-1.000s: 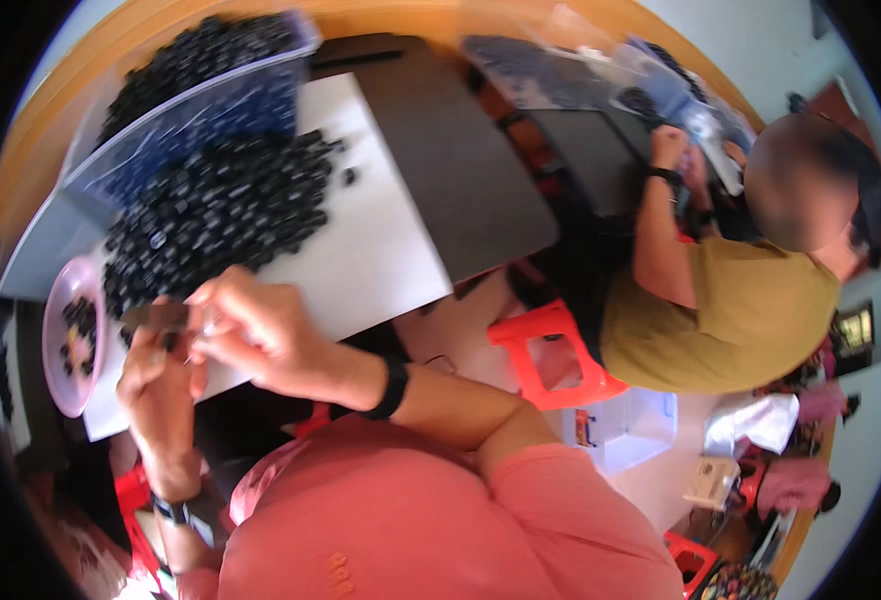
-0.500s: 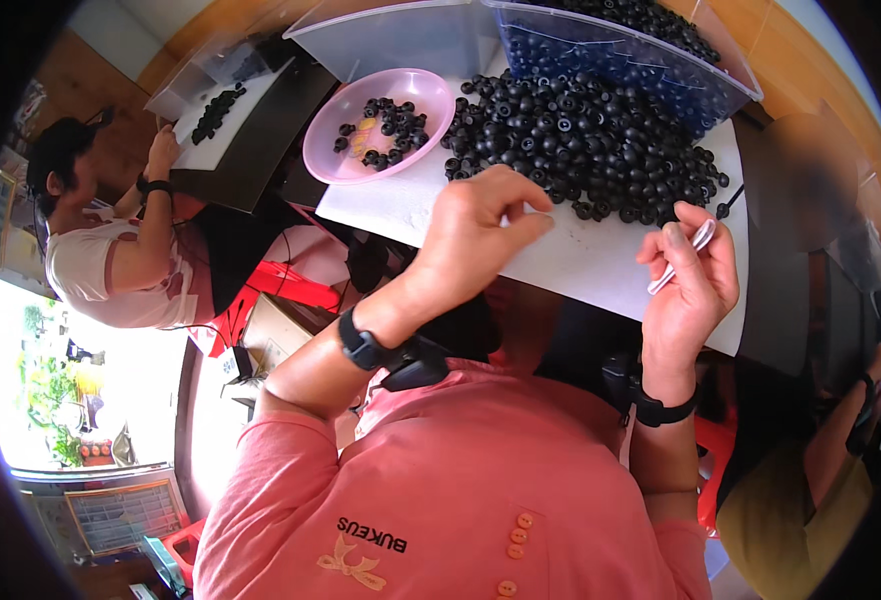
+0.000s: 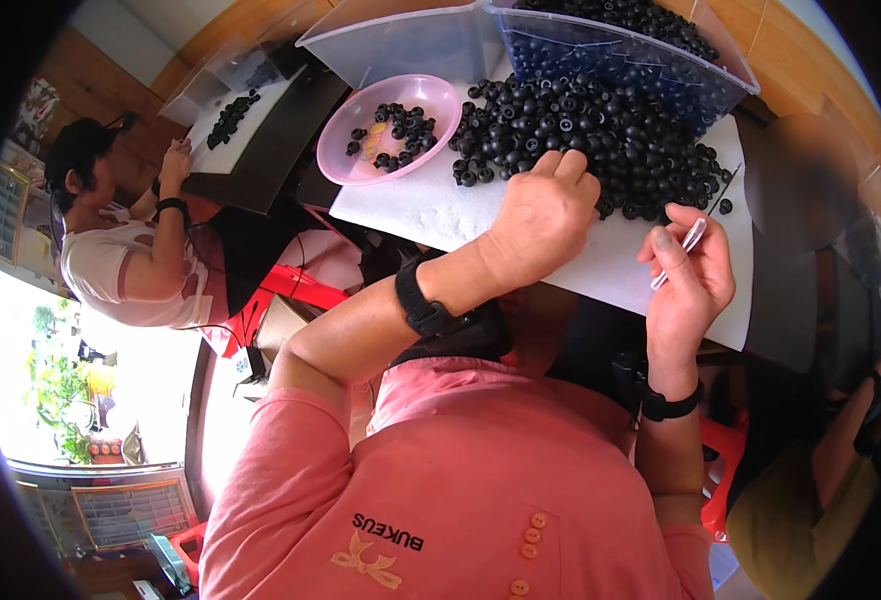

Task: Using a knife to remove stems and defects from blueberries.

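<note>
A big heap of small round black parts (image 3: 570,120) covers the far side of a white tabletop sheet (image 3: 410,215). My left hand (image 3: 550,215) is at the heap's near edge, its fingers curled down and pressed together; whatever is in them is hidden. To the right, my right hand (image 3: 690,275) is closed around a slim tool (image 3: 680,252) with a pale, glossy handle. The tool's thin dark shaft points up and away, past the heap's right end. A pink round bowl (image 3: 335,150) with several black parts and some yellowish pattern sits left of the heap.
Behind the heap stands a clear plastic bin (image 3: 620,60) full of black parts, with another clear bin (image 3: 390,45) to its left. At the far left a person in a black cap (image 3: 130,235) sits by another table. Someone's arm (image 3: 850,430) shows at right.
My left hand has moved right, from the bare sheet to the heap's edge, and its fingers have curled in. The right hand keeps the tool in nearly the same place.
</note>
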Available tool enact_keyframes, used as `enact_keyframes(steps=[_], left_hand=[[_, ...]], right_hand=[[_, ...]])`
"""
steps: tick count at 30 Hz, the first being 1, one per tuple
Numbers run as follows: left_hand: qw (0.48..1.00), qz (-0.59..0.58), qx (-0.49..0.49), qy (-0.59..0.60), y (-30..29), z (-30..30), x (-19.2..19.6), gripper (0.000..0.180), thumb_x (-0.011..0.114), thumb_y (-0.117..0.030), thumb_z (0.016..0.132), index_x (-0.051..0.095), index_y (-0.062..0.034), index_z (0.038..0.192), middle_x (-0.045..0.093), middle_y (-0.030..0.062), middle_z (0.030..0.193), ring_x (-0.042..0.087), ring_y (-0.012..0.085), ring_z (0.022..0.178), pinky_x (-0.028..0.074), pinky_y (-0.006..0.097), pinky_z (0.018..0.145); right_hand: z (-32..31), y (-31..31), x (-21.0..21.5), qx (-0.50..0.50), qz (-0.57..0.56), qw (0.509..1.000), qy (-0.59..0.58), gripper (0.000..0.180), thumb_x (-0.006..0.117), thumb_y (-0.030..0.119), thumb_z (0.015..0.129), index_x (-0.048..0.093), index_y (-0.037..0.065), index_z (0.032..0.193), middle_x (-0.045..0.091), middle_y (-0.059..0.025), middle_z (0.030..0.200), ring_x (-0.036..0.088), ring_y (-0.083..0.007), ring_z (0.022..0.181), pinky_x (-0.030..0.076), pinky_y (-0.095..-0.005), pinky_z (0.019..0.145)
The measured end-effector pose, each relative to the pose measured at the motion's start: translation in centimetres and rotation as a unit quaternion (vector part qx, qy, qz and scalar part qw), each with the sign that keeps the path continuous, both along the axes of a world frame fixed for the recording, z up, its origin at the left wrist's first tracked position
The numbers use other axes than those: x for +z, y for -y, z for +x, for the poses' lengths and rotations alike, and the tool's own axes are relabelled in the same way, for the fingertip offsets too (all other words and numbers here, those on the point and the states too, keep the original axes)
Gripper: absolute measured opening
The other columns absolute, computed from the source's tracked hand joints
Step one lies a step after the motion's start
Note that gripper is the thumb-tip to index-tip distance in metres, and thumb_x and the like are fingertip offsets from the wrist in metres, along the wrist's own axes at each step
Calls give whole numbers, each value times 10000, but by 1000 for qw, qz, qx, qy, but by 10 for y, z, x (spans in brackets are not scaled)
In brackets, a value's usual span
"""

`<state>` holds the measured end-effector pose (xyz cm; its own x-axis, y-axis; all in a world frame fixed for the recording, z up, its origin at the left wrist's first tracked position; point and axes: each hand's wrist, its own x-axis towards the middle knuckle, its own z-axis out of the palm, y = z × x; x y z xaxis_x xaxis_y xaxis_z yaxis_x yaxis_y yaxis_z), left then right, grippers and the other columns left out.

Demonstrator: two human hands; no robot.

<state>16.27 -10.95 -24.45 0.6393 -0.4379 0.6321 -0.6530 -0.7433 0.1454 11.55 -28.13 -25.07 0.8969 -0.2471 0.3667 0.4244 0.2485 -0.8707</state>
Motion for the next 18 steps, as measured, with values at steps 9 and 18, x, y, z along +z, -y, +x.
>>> enact_keyframes(steps=[9, 18], left_hand=[[789, -386, -182, -442, -22, -35, 7, 115, 671, -79, 892, 666, -6, 982, 612, 3, 861, 541, 79, 746, 444, 257, 621], [565, -534, -223, -588, -34, -44, 7, 154, 652, -103, 928, 651, 8, 1036, 593, 4, 759, 485, 48, 575, 324, 195, 460]], right_hand=[[5, -1, -1, 89, -224, 968, 69, 240, 692, -80, 726, 624, -18, 948, 479, 41, 763, 394, -36, 654, 332, -182, 573], [1, -13, 7, 127, -259, 952, 108, 213, 721, -21, 756, 617, 7, 940, 475, 33, 743, 368, -50, 610, 326, -199, 563]])
